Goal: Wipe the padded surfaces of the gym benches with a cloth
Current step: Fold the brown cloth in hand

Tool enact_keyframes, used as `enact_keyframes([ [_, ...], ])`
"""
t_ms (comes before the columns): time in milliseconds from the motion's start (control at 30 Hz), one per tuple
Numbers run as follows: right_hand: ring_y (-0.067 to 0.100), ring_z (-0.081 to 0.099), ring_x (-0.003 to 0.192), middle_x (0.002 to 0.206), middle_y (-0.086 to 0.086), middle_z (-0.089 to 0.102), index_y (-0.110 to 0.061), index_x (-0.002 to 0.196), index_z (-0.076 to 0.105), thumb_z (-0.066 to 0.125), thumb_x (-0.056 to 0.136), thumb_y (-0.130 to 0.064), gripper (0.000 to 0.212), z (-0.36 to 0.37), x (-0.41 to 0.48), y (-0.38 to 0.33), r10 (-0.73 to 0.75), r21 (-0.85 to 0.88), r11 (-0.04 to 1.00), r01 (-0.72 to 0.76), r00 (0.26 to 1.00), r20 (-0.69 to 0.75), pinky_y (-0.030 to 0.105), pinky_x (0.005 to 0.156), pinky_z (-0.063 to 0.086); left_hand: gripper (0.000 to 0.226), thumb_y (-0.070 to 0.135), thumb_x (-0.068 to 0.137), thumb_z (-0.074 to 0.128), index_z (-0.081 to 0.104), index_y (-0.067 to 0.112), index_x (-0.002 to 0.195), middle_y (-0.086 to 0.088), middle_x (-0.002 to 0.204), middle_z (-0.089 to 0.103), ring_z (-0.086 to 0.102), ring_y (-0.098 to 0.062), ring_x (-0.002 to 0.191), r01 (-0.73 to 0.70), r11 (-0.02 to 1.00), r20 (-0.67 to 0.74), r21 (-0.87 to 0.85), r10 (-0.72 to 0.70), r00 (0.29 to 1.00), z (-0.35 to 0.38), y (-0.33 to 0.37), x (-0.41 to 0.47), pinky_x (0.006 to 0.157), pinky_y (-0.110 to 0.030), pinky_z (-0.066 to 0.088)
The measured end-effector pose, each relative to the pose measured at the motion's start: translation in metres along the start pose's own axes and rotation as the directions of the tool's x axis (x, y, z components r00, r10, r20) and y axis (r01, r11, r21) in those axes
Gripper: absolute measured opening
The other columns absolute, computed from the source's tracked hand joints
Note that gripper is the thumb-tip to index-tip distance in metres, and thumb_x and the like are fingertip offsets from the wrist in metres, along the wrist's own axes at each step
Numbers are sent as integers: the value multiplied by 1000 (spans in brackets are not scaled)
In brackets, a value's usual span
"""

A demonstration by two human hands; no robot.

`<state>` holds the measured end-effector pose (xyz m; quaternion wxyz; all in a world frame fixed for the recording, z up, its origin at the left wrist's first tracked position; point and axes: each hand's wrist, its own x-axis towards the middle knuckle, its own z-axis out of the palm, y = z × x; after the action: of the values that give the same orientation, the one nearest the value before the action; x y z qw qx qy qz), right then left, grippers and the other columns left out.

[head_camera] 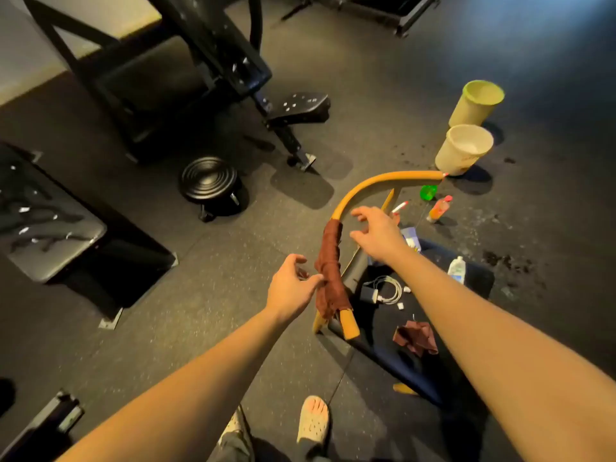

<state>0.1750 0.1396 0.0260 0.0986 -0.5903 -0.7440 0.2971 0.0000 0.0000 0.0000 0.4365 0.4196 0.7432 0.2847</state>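
Observation:
A brown cloth (330, 268) hangs draped over the curved wooden back rail of a chair (376, 185). My left hand (290, 288) is at the cloth's left edge, its fingertips touching or pinching the fabric. My right hand (376, 235) hovers just right of the rail above the cloth, fingers spread and holding nothing. A second brown cloth (415, 336) lies crumpled on the chair's dark seat. A black padded gym bench (50, 228) is at the left. Another padded bench seat (300, 106) on a black frame stands at the upper middle.
On the chair seat lie a charger with a white cable (383, 291) and a water bottle (456, 268). Two pale buckets (466, 148) stand on the dark rubber floor at the right, with small bottles (440, 208) nearby. A round black stool (208, 178) stands left of the chair.

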Motion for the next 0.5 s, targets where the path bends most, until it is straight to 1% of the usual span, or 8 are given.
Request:
enact_keyframes([
  [33,27,60,112,129,7,56,-18,135,59,69,92,-21,44,5,9,2,-18,-7,1000,18,1000,12,32,93,34,50,40,86,79,54,23,125,6,99,62,64,-14,90,26,999,-8,-34,-26,1000,8,-1,0,85,-38,55],
  [100,30,60,111,129,7,53,-21,134,58,69,92,-25,44,15,22,1,-19,-25,999,20,998,54,41,97,45,54,42,85,81,53,23,127,6,100,61,63,-13,89,48,998,-27,-45,-49,998,23,-6,-1,83,-38,55],
  [167,30,61,108,128,6,51,-22,132,58,69,91,-28,43,27,32,2,-16,-31,999,18,996,84,47,95,50,54,45,83,82,54,23,123,8,96,60,61,-7,82,61,996,-26,-65,-63,998,38,-12,-6,73,-30,51],
  [233,30,61,107,127,7,52,-21,131,59,71,90,-29,43,38,39,7,-17,-18,1000,18,996,91,47,96,51,51,46,79,84,55,22,112,8,88,60,57,-5,74,78,994,-24,-70,-80,997,50,-17,-10,65,-25,45],
  [300,28,62,106,126,6,53,-21,131,59,74,89,-29,45,45,43,10,-21,-21,1000,23,996,86,45,95,51,50,48,74,87,54,24,102,7,84,61,56,-7,69,95,993,-25,-67,-96,995,61,-22,-12,62,-27,46],
  [367,27,63,103,124,5,54,-22,129,57,76,87,-29,47,52,46,14,-29,-5,1000,29,996,82,44,93,52,50,47,71,89,53,27,99,4,84,63,58,-9,68,104,993,-14,-58,-105,994,73,-30,-11,64,-31,51],
  [433,24,62,103,119,2,56,-23,125,57,77,86,-29,44,57,48,17,-31,11,999,31,998,58,43,92,52,45,40,73,89,53,28,96,-1,84,65,57,-10,66,116,991,-15,-71,-117,993,82,-37,-11,69,-39,56],
  [500,22,60,101,109,-2,58,-23,120,58,77,87,-27,38,58,51,18,-33,8,999,33,998,49,41,89,50,41,33,74,89,54,26,95,-6,86,67,55,-10,64,127,985,-33,-116,-131,991,87,-41,-13,70,-41,57],
])
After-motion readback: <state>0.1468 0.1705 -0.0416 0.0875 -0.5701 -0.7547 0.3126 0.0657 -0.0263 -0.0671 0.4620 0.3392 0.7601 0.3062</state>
